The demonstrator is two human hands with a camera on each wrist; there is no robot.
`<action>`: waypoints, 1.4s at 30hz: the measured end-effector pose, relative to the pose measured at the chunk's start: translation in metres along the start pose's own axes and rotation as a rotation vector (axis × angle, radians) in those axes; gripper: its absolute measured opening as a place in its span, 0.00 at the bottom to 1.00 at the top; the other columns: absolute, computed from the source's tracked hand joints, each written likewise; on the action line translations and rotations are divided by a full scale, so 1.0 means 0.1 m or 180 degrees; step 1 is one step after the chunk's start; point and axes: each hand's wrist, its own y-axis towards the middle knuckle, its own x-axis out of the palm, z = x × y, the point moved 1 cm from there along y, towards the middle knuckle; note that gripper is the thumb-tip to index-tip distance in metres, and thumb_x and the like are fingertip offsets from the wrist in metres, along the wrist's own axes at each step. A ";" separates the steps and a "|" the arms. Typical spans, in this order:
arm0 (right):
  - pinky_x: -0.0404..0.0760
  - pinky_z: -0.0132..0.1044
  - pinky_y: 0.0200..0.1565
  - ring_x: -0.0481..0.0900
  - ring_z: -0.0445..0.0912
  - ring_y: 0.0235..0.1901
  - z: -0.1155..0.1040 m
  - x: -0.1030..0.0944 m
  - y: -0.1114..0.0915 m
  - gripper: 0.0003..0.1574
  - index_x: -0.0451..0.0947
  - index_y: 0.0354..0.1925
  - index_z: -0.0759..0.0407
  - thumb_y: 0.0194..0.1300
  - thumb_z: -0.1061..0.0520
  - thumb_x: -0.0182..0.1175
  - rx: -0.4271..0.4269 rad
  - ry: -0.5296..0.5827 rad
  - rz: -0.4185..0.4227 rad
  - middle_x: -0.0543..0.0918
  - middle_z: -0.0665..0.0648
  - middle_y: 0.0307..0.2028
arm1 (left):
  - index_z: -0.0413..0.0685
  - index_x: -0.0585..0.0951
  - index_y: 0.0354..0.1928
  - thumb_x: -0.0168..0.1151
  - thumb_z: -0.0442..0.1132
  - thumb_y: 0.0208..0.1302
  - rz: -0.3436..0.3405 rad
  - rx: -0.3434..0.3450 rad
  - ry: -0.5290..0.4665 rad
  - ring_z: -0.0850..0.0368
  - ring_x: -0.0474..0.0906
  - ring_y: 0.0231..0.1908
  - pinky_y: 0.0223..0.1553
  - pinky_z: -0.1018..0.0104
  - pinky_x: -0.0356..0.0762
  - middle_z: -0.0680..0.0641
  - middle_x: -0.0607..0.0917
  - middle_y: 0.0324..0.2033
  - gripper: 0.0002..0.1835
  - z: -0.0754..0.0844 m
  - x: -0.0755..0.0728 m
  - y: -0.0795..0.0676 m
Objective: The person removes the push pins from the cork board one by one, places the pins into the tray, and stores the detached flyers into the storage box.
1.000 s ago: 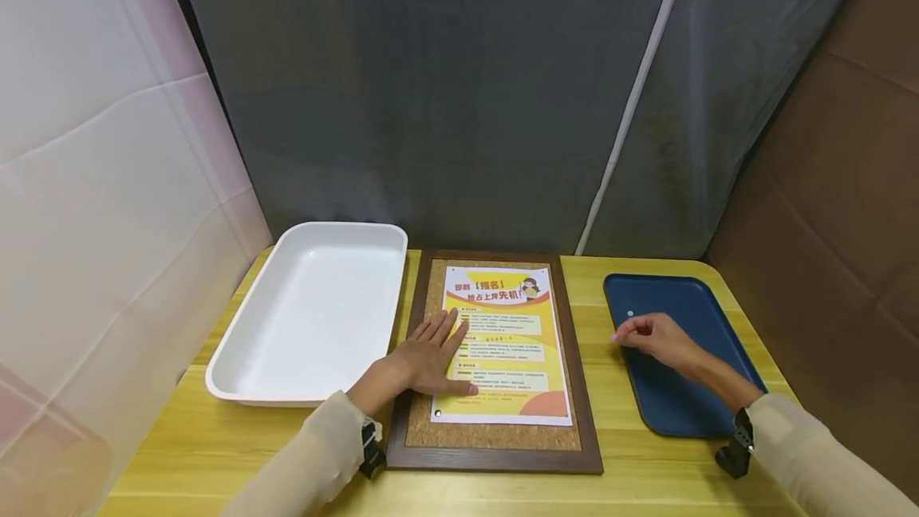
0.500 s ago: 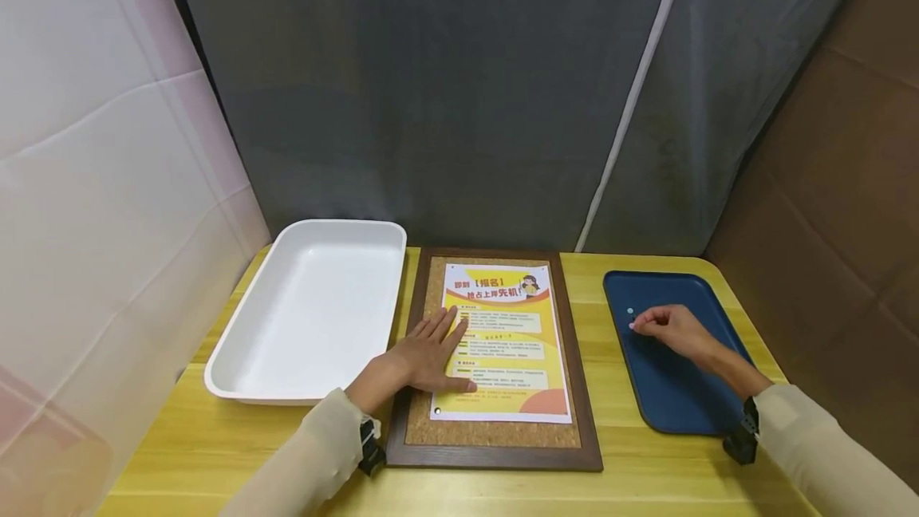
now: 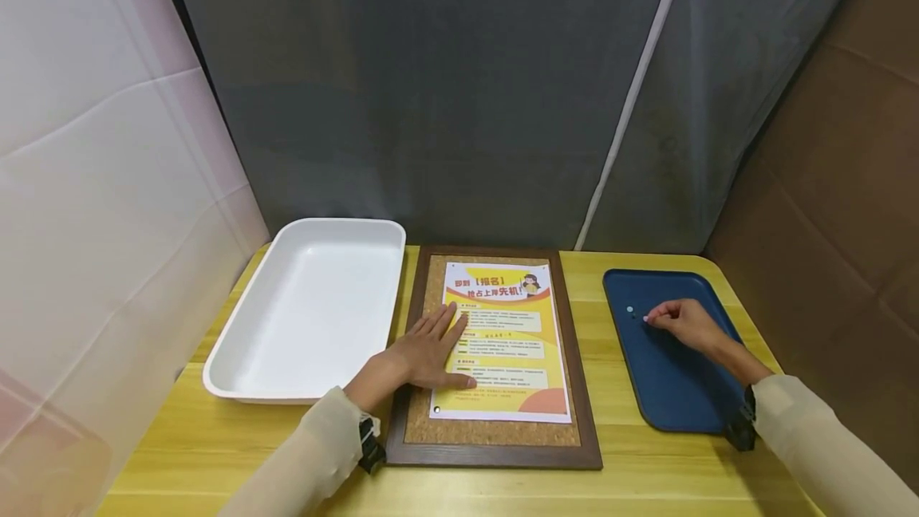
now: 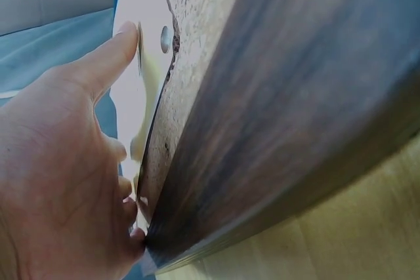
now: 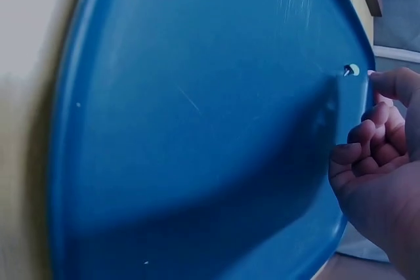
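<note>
In the head view, my left hand (image 3: pixel 428 348) lies with spread fingers across the left part of a printed yellow poster (image 3: pixel 527 389). The poster rests on a cork board (image 3: pixel 495 435) with a dark wooden frame. A tack (image 4: pixel 166 39) sits at a poster corner in the left wrist view. My right hand (image 3: pixel 691 325) hovers over the blue tray (image 3: pixel 682 401), thumb and forefinger close together, the other fingers curled. A pale spot shows at its fingertips; whether a small thing is pinched there is unclear. Close by, a thumbtack (image 5: pixel 352 70) with a pale head lies on the tray.
A deep white tray (image 3: pixel 309 309) stands on the wooden table (image 3: pixel 445 493) left of the board. Grey cloth (image 3: pixel 445 102) hangs behind the table. Brown sheeting (image 3: pixel 818 206) closes the right side and a white sheet (image 3: pixel 122 206) the left.
My right hand has moved right and slightly away from me, from the tray's left edge to over the tray, past the thumbtack. The left hand has stayed on the poster.
</note>
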 end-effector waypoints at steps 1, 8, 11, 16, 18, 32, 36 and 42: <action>0.76 0.32 0.38 0.77 0.48 0.39 0.01 0.00 0.01 0.09 0.87 0.43 0.69 0.75 0.63 0.62 0.0003 0.0001 0.0010 0.88 0.61 0.43 | 0.47 0.45 0.87 0.56 0.76 0.68 -0.0002 0.0002 0.0004 0.42 0.35 0.85 0.83 0.44 0.41 0.39 0.39 0.85 0.60 0.00 0.00 0.00; 0.76 0.32 0.36 0.77 0.46 0.36 0.07 0.02 0.04 0.08 0.87 0.41 0.68 0.75 0.63 0.63 0.0012 -0.0096 0.0052 0.88 0.60 0.40 | 0.44 0.47 0.86 0.56 0.75 0.69 0.0056 0.0048 -0.0011 0.40 0.36 0.84 0.82 0.43 0.42 0.37 0.41 0.85 0.59 0.00 -0.02 0.02; 0.76 0.32 0.36 0.77 0.45 0.35 0.07 0.03 0.05 0.08 0.87 0.40 0.68 0.75 0.63 0.63 0.0014 -0.0134 0.0078 0.88 0.59 0.39 | 0.44 0.46 0.86 0.57 0.75 0.69 0.0093 0.0052 0.0001 0.41 0.36 0.84 0.82 0.42 0.42 0.37 0.41 0.85 0.60 -0.01 -0.03 0.05; 0.76 0.32 0.35 0.77 0.44 0.33 0.08 0.05 0.07 0.09 0.87 0.39 0.67 0.74 0.61 0.65 0.0051 -0.0188 0.0099 0.88 0.58 0.36 | 0.46 0.45 0.87 0.55 0.77 0.69 0.0104 0.0052 0.0050 0.43 0.35 0.85 0.83 0.43 0.40 0.40 0.40 0.85 0.60 -0.03 -0.01 0.11; 0.76 0.32 0.35 0.78 0.44 0.33 0.07 0.06 0.07 0.09 0.87 0.39 0.67 0.74 0.61 0.65 0.0061 -0.0203 0.0102 0.88 0.58 0.35 | 0.47 0.45 0.87 0.55 0.77 0.69 0.0086 0.0040 0.0051 0.43 0.35 0.85 0.83 0.43 0.39 0.41 0.40 0.85 0.60 -0.03 0.00 0.13; 0.76 0.35 0.36 0.77 0.46 0.33 0.08 0.08 0.10 0.09 0.86 0.38 0.67 0.74 0.61 0.64 0.0130 -0.0243 0.0085 0.87 0.58 0.34 | 0.49 0.44 0.87 0.54 0.77 0.69 0.0019 -0.0014 0.0050 0.44 0.35 0.85 0.83 0.43 0.39 0.42 0.40 0.86 0.60 -0.02 -0.01 0.13; 0.76 0.37 0.37 0.77 0.46 0.33 0.08 0.09 0.09 0.09 0.86 0.37 0.66 0.74 0.61 0.64 0.0139 -0.0279 0.0089 0.87 0.58 0.34 | 0.48 0.45 0.87 0.55 0.77 0.69 0.0029 -0.0011 0.0048 0.44 0.36 0.85 0.83 0.44 0.39 0.42 0.40 0.86 0.60 -0.02 -0.01 0.13; 0.78 0.38 0.38 0.79 0.46 0.34 0.08 0.09 0.10 0.09 0.86 0.38 0.67 0.74 0.62 0.64 0.0114 -0.0327 0.0119 0.88 0.59 0.35 | 0.48 0.45 0.87 0.55 0.76 0.69 0.0033 -0.0012 0.0032 0.44 0.36 0.85 0.83 0.44 0.40 0.42 0.40 0.86 0.60 -0.02 -0.01 0.11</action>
